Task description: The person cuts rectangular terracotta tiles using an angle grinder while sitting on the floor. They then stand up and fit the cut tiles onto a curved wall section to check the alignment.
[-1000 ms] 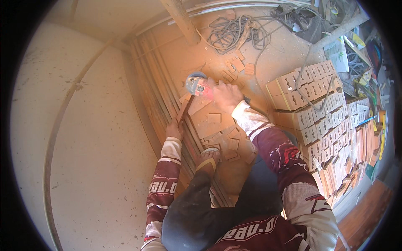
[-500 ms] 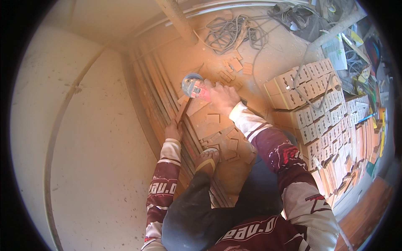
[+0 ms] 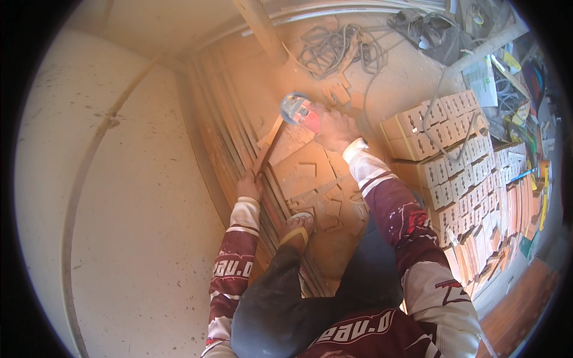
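My right hand [image 3: 336, 129] is wrapped round the red body of an angle grinder [image 3: 307, 116], whose round guard and disc point up and to the left. Lower left, my left hand [image 3: 250, 185] grips the near end of a narrow reddish-brown tile strip [image 3: 268, 147]. The strip slants up to the right, and its far end meets the grinder's head; whether the disc touches it I cannot tell. Beneath the strip lies a flat orange tile [image 3: 296, 147] on the floor. Orange dust hazes the air around the grinder.
Long wooden boards [image 3: 224, 113] run along the wall at left. Cut tile pieces [image 3: 334, 206] lie near my sandalled foot [image 3: 296, 229]. Stacked boxes of tiles [image 3: 439, 122] stand at right. Coiled cable [image 3: 325, 51] and a wooden post [image 3: 261, 31] are at the back.
The grinder and my right hand have moved right and slightly up. The strip's far end has swung the same way, while my left hand has barely shifted.
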The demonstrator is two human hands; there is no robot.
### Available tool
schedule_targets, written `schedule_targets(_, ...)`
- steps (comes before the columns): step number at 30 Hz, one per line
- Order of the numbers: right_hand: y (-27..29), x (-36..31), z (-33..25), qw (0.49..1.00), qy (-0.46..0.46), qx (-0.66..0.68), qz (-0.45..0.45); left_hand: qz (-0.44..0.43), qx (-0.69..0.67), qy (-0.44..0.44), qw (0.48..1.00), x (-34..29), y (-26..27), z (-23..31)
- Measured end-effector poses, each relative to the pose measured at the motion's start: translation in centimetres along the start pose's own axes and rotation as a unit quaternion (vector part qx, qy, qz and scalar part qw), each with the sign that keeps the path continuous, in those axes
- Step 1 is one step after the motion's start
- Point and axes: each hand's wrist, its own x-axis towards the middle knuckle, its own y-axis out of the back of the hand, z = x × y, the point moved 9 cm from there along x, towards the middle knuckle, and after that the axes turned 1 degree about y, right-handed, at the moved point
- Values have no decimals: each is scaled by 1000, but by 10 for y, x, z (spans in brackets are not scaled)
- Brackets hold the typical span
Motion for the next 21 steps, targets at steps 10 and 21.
schedule_targets(10,40,-3,40,967,3,184,176,-19,39,12,999,3,-8,-7)
schedule_targets(21,21,6,74,846,-21,493,202,-40,35,39,998,2,-13,-21)
